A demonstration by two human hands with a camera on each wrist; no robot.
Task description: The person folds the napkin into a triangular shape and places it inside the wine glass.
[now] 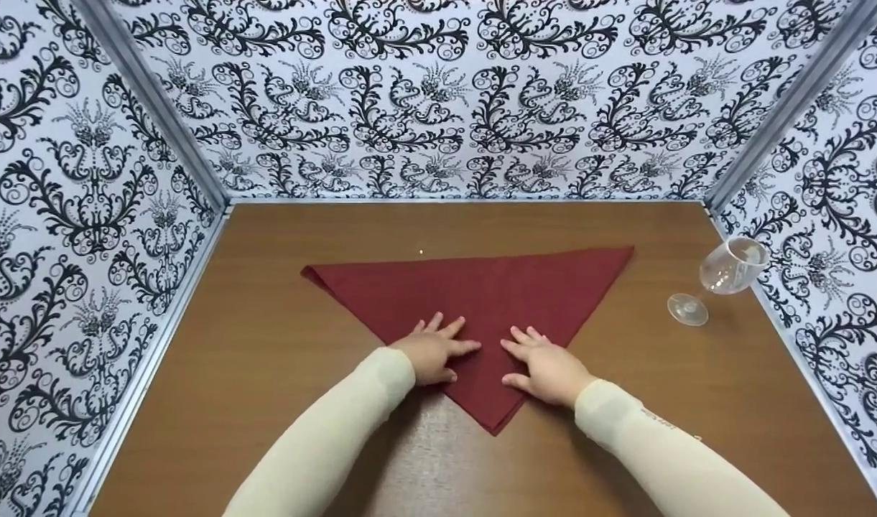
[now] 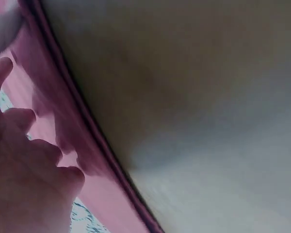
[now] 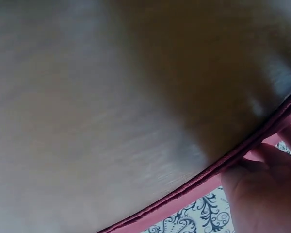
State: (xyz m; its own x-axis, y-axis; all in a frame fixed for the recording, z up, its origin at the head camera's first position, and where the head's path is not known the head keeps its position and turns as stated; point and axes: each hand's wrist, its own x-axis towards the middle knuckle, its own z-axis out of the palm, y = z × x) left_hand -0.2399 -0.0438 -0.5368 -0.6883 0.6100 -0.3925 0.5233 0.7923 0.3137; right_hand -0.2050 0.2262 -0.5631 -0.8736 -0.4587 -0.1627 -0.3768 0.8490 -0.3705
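Note:
A dark red cloth napkin [image 1: 474, 294], folded into a triangle, lies on the wooden table with its long edge at the back and a point towards me. My left hand [image 1: 432, 353] rests on its left slanting side, fingers spread. On the right slanting side lies my right hand [image 1: 549, 368], its fingers stretched over the cloth. In the left wrist view the left hand [image 2: 26, 160] is over the napkin's layered edge [image 2: 94, 128]. The right wrist view has the right hand [image 3: 266, 182] at the other layered edge [image 3: 203, 174]. Neither hand pinches the cloth.
A clear stemmed glass [image 1: 732, 267] lies tilted near the table's right side, its round foot [image 1: 688, 309] towards the napkin. Patterned black-and-white walls [image 1: 438, 108] enclose the wooden table [image 1: 266, 402] at the back and both sides. A tiny white speck lies behind the napkin.

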